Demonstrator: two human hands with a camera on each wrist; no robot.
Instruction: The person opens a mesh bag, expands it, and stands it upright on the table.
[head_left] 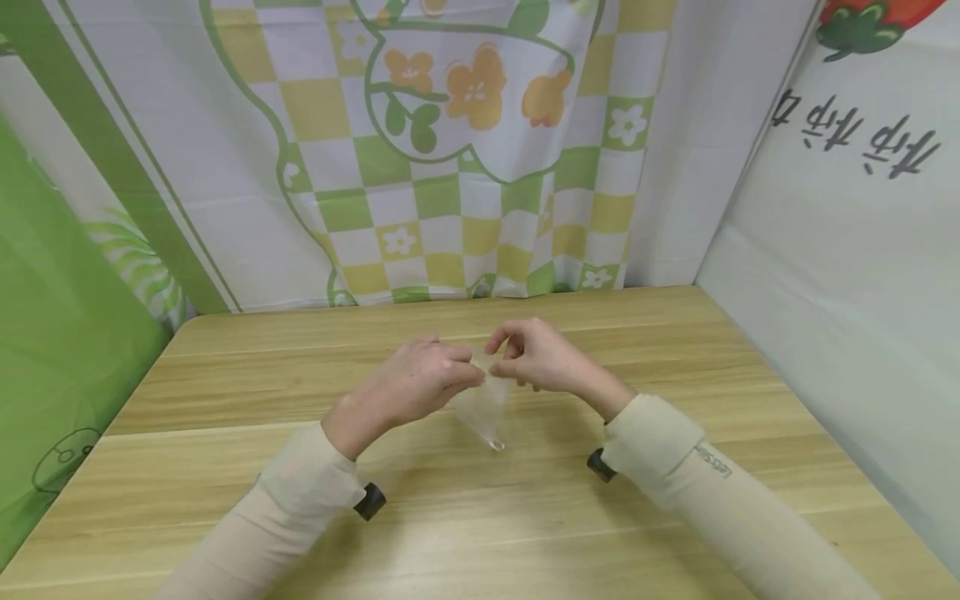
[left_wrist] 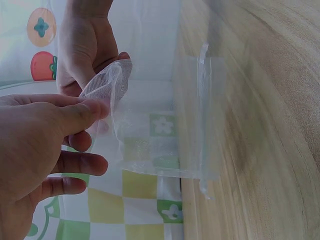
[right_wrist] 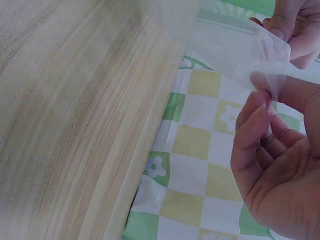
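Observation:
A sheer white mesh bag (head_left: 482, 410) hangs between the two hands above the wooden table. In the left wrist view, a thin ribbon-like cord (left_wrist: 202, 120) crosses the bag near its lower end, and the cord's tips stick out at both sides. My left hand (head_left: 426, 379) pinches the bag's gathered upper edge between thumb and forefinger, the other fingers held loosely apart. Close by, my right hand (head_left: 543, 357) pinches another part of that edge with thumb and fingertip, seen best in the right wrist view, where the bag's edge (right_wrist: 275, 55) spans both hands.
Under the hands lies a wood-grain table (head_left: 480, 533). Behind its far edge hangs a checkered, flower-printed curtain (head_left: 480, 192). A green cloth (head_left: 67, 333) stands along the left side, and a white printed cloth (head_left: 832, 275) along the right.

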